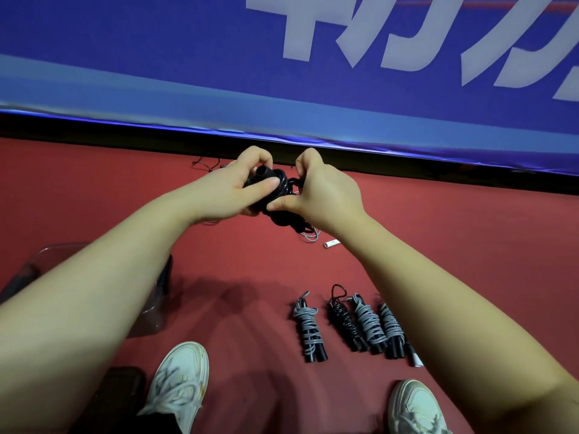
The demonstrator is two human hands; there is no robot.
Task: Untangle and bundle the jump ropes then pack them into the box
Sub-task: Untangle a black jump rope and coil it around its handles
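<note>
Left hand is gripping the black rope, running roughly 12 to 6 o'clock; right hand is pinching its cord at 3 o'clock. Box is sitting at 8 o'clock, nearer left arm; bundles lying at 5 o'clock

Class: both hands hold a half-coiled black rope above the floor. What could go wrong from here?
1. The hanging end of the black rope may catch the loose grey rope lying under it and tangle again.
2. The coil, gripped by the left hand and right hand, may spring open if either slips.
3. The bundles lie near the right shoe and could be kicked.
</note>
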